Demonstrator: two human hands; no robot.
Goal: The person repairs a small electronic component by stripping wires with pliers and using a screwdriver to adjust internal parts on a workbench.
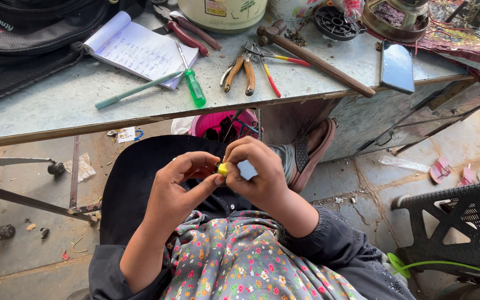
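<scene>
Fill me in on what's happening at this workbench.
A seated person holds a small yellow part over their lap, pinched between the left hand and right hand. On the table ahead lie an open notebook, a green-handled screwdriver, pliers, a hammer and a phone, all untouched.

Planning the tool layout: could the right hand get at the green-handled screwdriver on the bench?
Probably yes. The green-handled screwdriver lies uncovered near the bench edge, but the right hand is pinching a small yellow part.
</scene>
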